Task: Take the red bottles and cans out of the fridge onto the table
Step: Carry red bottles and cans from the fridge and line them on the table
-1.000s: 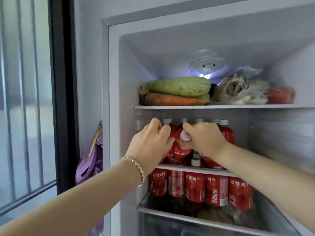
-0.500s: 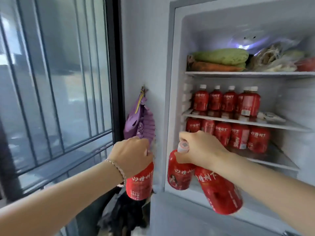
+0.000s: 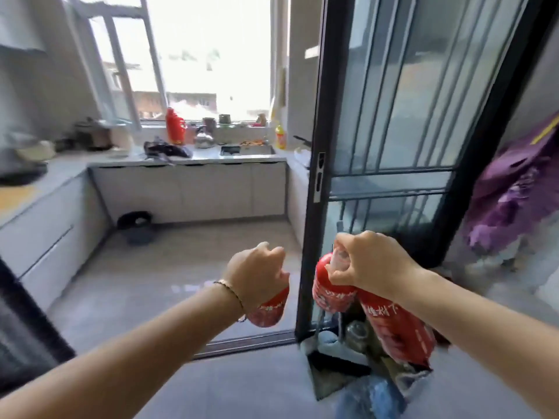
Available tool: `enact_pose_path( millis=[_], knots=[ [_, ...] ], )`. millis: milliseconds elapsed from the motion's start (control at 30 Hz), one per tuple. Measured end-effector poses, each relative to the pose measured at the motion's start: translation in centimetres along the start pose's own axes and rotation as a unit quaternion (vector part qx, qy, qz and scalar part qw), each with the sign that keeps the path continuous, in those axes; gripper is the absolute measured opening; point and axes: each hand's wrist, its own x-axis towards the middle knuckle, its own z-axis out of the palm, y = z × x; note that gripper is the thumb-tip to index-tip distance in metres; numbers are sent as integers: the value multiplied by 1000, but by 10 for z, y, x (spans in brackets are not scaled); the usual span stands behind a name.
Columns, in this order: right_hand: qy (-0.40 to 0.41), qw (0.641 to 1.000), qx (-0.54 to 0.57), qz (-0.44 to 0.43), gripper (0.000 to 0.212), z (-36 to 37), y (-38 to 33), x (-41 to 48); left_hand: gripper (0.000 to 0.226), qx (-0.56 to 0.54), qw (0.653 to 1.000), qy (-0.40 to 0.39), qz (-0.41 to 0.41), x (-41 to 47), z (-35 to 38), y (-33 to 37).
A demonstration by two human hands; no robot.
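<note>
My left hand [image 3: 257, 273] is closed around the top of one red bottle [image 3: 269, 309], which hangs below my fist. My right hand [image 3: 372, 264] grips two red bottles by their necks: one [image 3: 331, 288] hangs to the left, the other [image 3: 399, 331] slants down to the right. All carry red labels with white writing. The fridge is out of view, and no table shows. Both hands are held in front of me at about waist height, above the floor.
A black-framed sliding glass door [image 3: 311, 207] stands just right of centre. Through the opening lies a kitchen with a grey counter [image 3: 187, 160], a sink [image 3: 248, 150] and a window. A dark bin [image 3: 136, 226] sits on the kitchen floor. Purple bags [image 3: 514, 189] hang at the right.
The view has swung left, away from the fridge, to the glass door and kitchen. Both hands still carry the bottles they pulled from the fridge shelf.
</note>
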Motion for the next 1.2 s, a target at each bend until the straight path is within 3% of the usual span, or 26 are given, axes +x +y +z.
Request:
enact_pose_path(
  millis=[233,500,833,1200],
  knots=[
    [-56,980,33,-187,35,35,-210,-14,31,1,968,-59,-245,-218,-32,-109],
    [-145,890,112,-417,37,30,-499,-94,33,36,851,-58,-521,-503,-86,-202],
    [-235,786,195,-537,36,25,-828,-214,24,64,721,-58,-687,-801,-161,-295],
    [-251,716,178,-627,37,58,-1093,-241,30,46,633,-28,-772,-968,-176,-422]
  ],
)
